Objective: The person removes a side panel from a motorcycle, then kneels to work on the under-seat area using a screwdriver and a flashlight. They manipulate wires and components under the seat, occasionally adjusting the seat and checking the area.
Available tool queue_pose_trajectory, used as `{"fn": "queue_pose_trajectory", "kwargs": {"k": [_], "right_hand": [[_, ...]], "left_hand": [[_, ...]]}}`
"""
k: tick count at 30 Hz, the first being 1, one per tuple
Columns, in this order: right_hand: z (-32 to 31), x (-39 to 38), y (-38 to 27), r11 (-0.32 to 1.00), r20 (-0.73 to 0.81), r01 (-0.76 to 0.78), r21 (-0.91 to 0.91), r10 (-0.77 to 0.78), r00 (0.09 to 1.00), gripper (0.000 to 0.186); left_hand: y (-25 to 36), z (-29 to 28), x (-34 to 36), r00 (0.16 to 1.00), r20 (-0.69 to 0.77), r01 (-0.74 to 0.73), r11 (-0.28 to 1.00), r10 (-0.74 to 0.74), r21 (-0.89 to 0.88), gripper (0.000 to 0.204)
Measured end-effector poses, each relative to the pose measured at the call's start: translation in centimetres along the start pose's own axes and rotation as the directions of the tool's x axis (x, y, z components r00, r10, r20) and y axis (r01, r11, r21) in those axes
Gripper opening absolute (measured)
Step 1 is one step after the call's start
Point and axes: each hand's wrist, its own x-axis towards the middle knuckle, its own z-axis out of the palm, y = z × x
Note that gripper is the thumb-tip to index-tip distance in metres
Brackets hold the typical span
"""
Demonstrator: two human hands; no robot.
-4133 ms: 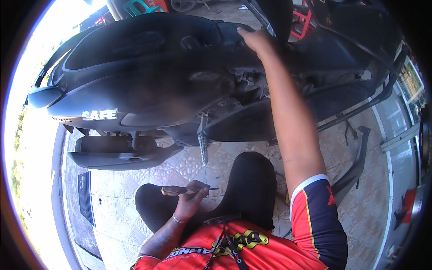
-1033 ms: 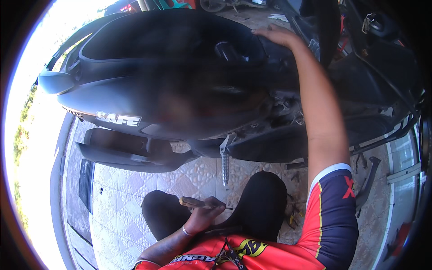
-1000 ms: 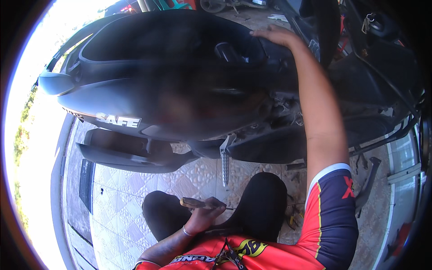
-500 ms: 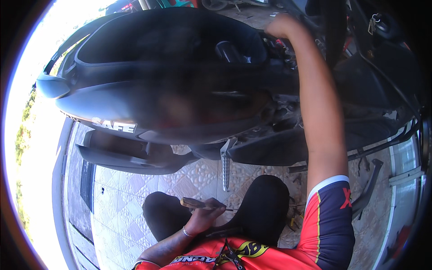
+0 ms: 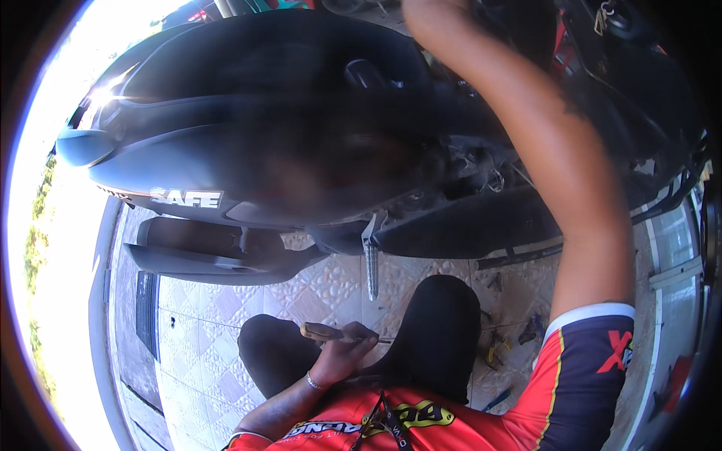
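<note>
A black scooter (image 5: 301, 165) lies across the view in front of me, its exposed inner parts (image 5: 481, 169) showing right of the middle. My left hand (image 5: 344, 359) rests low between my knees, closed around a screwdriver (image 5: 320, 331). The tool's light brown handle points left and its thin shaft pokes out to the right. My right arm stretches over the scooter. At the top edge, my right hand (image 5: 440, 19) is beyond the seat's far side, blurred and cut off, so its fingers are hidden.
A metal footrest (image 5: 371, 267) sticks out toward me from the scooter. Beside it, at the left, hangs a black lower panel (image 5: 218, 252). Yellow-handled pliers (image 5: 492, 355) lie on the tiled floor (image 5: 203, 338) near my right knee. Keys (image 5: 602, 16) hang at the upper right.
My right hand has moved up and left, farther over the scooter, and the elbow has swung right. The left hand keeps the screwdriver in nearly the same place. The view has shifted slightly.
</note>
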Motion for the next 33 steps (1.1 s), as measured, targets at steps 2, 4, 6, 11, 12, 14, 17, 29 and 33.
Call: {"fn": "queue_pose_trajectory", "kwargs": {"k": [2,4,6,11,12,14,17,29,33], "right_hand": [[-2.4,-2.7,0.5,0.979,-0.12,0.13,0.155,-0.112,0.986,0.034],[-5.5,-6.7,2.5,0.921,-0.22,0.256,0.293,-0.196,0.956,0.035],[-9.2,-12.0,5.7,0.869,-0.237,0.295,0.397,-0.213,0.948,0.037],[-11.6,-26.4,16.9,0.715,0.01,-0.046,0.698,0.054,0.998,0.045],[-9.9,-29.2,19.3,0.626,0.224,-0.271,0.731,0.155,0.962,0.047],[-5.7,-35.6,23.9,0.657,0.649,-0.625,0.422,0.263,0.714,0.051],[3.7,-49.6,27.7,0.931,0.98,-0.366,-0.017,0.089,0.179,0.056],[16.1,-79.2,17.3,0.97,0.938,-0.236,-0.057,-0.029,-0.347,0.042],[7.6,-60.1,16.6,0.845,0.306,-0.489,0.217,0.417,0.856,0.015]], "left_hand": [[-0.4,-0.1,-0.5,0.999,-0.043,0.025,0.997,-0.028,-0.073,0.017],[-0.9,-0.1,-0.6,0.997,-0.073,0.011,0.993,-0.02,-0.12,0.015],[-1.2,-0.1,-0.6,0.995,-0.095,-0.028,0.99,0.015,-0.142,0.013],[-1.1,0.4,-0.9,0.998,-0.069,-0.003,0.977,-0.012,-0.212,0.006],[-0.9,0.6,-0.8,0.998,-0.066,-0.011,0.982,-0.001,-0.19,0.006],[-0.4,0.9,-0.6,0.998,-0.055,-0.001,0.993,-0.006,-0.122,0.006],[0.6,1.7,-0.3,1.0,-0.024,-0.018,0.997,0.016,-0.078,0.006],[-0.3,3.7,0.0,1.0,-0.009,-0.005,0.999,0.005,-0.04,0.009],[-0.1,4.5,-0.7,1.0,0.001,-0.012,0.999,0.012,-0.04,0.007]]}}
